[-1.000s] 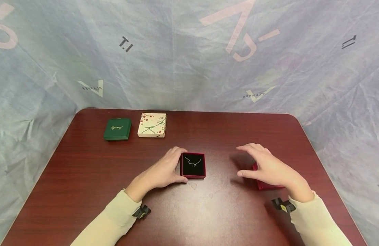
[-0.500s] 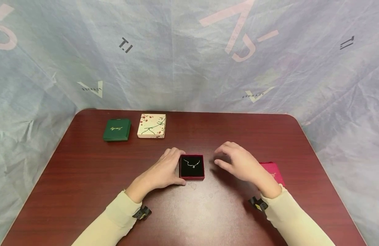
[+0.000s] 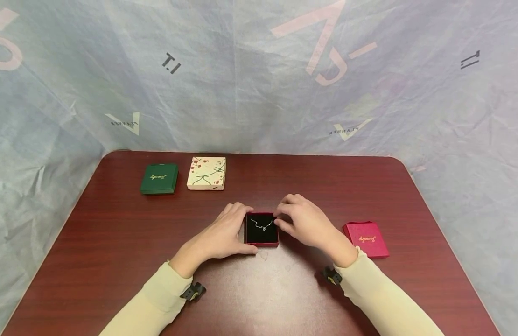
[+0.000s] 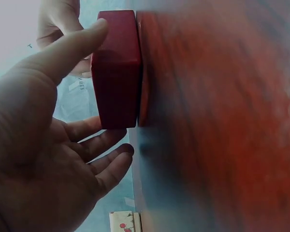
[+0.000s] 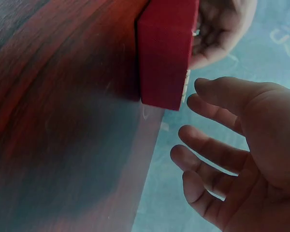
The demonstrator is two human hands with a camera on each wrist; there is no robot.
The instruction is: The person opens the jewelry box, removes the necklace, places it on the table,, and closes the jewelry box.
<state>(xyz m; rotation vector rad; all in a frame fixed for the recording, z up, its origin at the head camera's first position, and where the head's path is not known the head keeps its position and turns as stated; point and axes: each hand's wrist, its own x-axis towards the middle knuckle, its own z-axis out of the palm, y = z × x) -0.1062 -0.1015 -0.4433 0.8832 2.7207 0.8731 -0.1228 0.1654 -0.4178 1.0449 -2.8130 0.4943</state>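
Note:
A small red jewelry box [image 3: 262, 244] sits lidless on the table, with a black pad [image 3: 259, 237] inside. Across the pad lies a thin silver chain with a small pendant [image 3: 264, 228]. My left hand [image 3: 219, 234] holds the box from its left, thumb on the near side and fingers at the far side; the left wrist view shows the thumb [image 4: 89, 38] against the red wall. My right hand [image 3: 306, 223] is at the box's right edge, by the chain's right end. Its fingers are bent loosely, and in the right wrist view nothing shows between thumb and forefinger.
A red lid [image 3: 367, 240] marked "Jewelry" lies to the right, beside the right forearm. Toward the back left are a closed green jewelry box [image 3: 159, 179] and a cream flowered box [image 3: 206, 173]. A printed grey cloth [image 3: 259, 84] hangs behind the brown table [image 3: 116, 261].
My right hand has come left from over the red lid to the jewelry box's right edge, uncovering the lid. The left hand has stayed at the box.

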